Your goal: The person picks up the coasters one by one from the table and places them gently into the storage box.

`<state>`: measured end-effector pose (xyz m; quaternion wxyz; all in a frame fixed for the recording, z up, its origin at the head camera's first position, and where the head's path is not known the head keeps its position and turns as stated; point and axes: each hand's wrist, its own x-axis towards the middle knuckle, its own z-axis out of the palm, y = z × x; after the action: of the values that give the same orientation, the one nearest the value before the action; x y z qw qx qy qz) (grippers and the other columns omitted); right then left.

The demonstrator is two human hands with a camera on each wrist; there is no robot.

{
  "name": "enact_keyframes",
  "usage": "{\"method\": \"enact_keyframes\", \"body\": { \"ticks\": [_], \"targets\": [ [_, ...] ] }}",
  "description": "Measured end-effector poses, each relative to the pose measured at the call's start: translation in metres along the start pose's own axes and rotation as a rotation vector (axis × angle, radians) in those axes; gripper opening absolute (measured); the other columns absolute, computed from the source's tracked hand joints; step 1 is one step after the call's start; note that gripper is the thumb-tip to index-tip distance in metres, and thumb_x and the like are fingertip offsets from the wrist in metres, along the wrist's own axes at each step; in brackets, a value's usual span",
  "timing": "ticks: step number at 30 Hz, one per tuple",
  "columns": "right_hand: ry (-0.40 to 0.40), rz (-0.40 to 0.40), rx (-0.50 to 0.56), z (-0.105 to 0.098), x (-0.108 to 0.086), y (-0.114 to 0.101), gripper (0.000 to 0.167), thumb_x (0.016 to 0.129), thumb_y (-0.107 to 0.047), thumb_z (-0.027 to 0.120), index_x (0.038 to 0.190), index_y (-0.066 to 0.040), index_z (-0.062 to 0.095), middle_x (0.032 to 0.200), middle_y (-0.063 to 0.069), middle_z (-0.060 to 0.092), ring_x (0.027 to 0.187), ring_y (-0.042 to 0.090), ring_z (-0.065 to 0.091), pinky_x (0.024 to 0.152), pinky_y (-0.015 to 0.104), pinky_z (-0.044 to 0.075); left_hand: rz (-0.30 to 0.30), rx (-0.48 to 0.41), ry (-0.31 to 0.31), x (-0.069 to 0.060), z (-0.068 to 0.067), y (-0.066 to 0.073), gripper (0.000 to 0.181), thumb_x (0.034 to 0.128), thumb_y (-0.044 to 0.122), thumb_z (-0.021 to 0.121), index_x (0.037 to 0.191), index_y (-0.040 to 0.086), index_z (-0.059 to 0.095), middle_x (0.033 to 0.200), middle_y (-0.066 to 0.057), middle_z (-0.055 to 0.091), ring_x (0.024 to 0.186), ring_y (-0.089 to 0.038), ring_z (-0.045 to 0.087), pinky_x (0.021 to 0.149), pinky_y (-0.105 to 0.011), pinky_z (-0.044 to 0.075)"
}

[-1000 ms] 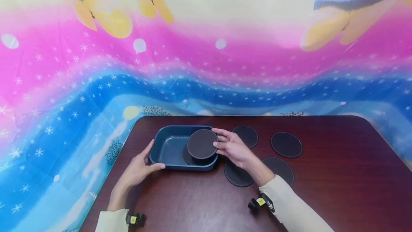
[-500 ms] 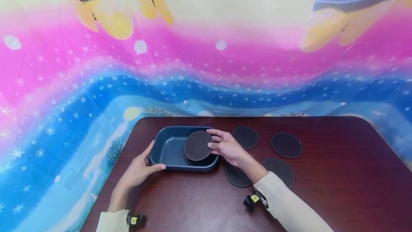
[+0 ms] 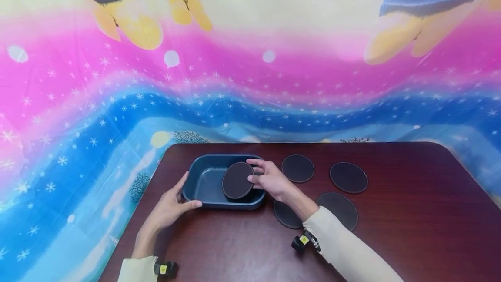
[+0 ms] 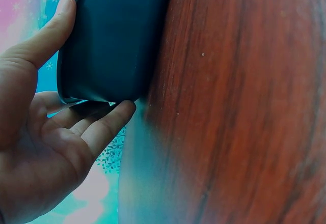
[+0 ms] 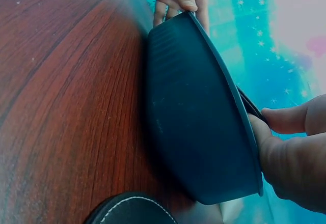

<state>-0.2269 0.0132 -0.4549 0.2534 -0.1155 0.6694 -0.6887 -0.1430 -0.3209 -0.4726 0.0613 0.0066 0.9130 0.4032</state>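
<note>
A dark blue rectangular tray with deep walls (image 3: pixel 219 206) stands on the table. My left hand (image 3: pixel 167 207) holds its left end, thumb on the near rim and fingers against the end wall, as the left wrist view (image 4: pixel 56 132) shows. My right hand (image 3: pixel 270 181) pinches a round dark brown coaster (image 3: pixel 236 182) between thumb and fingers. That coaster is tilted, over and partly inside the tray's right half; whatever lies beneath it is mostly hidden. In the right wrist view, the tray wall (image 5: pixel 198 107) covers most of the held coaster.
Several more round coasters lie flat right of the tray: two toward the back (image 3: pixel 297 169) (image 3: pixel 348 177), two nearer, one behind the right forearm (image 3: pixel 287 214). A stitched coaster edge (image 5: pixel 132 211) shows in the right wrist view. A patterned cloth (image 3: pixel 250 77) hangs behind the table.
My right hand has moved left and slightly down with the coaster, which now tilts more and hides the coaster seen under it earlier. The left hand stays on the tray.
</note>
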Motion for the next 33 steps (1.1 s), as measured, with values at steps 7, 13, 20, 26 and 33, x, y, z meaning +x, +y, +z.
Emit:
{"method": "enact_keyframes", "body": {
  "ticks": [7, 13, 20, 26, 33],
  "targets": [
    [0.0, 0.006, -0.029, 0.005, 0.005, 0.002, 0.062, 0.106, 0.007, 0.057, 0.165, -0.004, 0.041, 0.162, 0.029, 0.047, 0.141, 0.042, 0.061, 0.111, 0.054, 0.054, -0.01, -0.01, -0.009, 0.0, -0.001, 0.0, 0.109, 0.0951, 0.043, 0.083, 0.175, 0.02, 0.013, 0.158, -0.027, 0.056, 0.141, -0.046, 0.06, 0.106, -0.054, 0.059],
    [0.004, -0.005, -0.086, 0.009, 0.006, 0.001, 0.06, 0.105, 0.008, 0.057, 0.163, 0.0, 0.042, 0.159, 0.031, 0.05, 0.135, 0.042, 0.065, 0.107, 0.053, 0.057, -0.02, -0.026, -0.015, 0.0, -0.001, 0.0, 0.109, 0.0952, 0.042, 0.083, 0.175, 0.02, 0.013, 0.155, -0.027, 0.058, 0.14, -0.044, 0.062, 0.102, -0.051, 0.061],
    [0.013, 0.011, -0.157, 0.012, 0.004, -0.005, 0.058, 0.106, 0.005, 0.058, 0.162, -0.002, 0.044, 0.158, 0.029, 0.052, 0.134, 0.04, 0.066, 0.105, 0.051, 0.059, -0.021, -0.022, -0.015, 0.0, -0.001, -0.002, 0.109, 0.0947, 0.042, 0.084, 0.175, 0.022, 0.013, 0.158, -0.028, 0.055, 0.14, -0.045, 0.062, 0.102, -0.051, 0.061],
    [0.07, -0.039, -0.365, 0.008, -0.007, -0.014, 0.053, 0.107, -0.006, 0.063, 0.158, -0.003, 0.051, 0.162, 0.019, 0.054, 0.147, 0.037, 0.057, 0.114, 0.05, 0.053, -0.019, -0.017, -0.018, 0.002, 0.0, 0.0, 0.11, 0.0944, 0.043, 0.084, 0.175, 0.02, 0.013, 0.159, -0.029, 0.053, 0.141, -0.046, 0.06, 0.104, -0.053, 0.06],
    [0.062, -0.169, -0.321, -0.013, -0.024, -0.014, 0.055, 0.108, -0.007, 0.063, 0.161, -0.005, 0.048, 0.165, 0.023, 0.048, 0.15, 0.038, 0.053, 0.115, 0.051, 0.052, -0.016, -0.017, -0.014, 0.002, 0.0, 0.0, 0.109, 0.0948, 0.042, 0.083, 0.175, 0.02, 0.013, 0.158, -0.029, 0.055, 0.141, -0.045, 0.06, 0.104, -0.052, 0.06]
  ]
}}
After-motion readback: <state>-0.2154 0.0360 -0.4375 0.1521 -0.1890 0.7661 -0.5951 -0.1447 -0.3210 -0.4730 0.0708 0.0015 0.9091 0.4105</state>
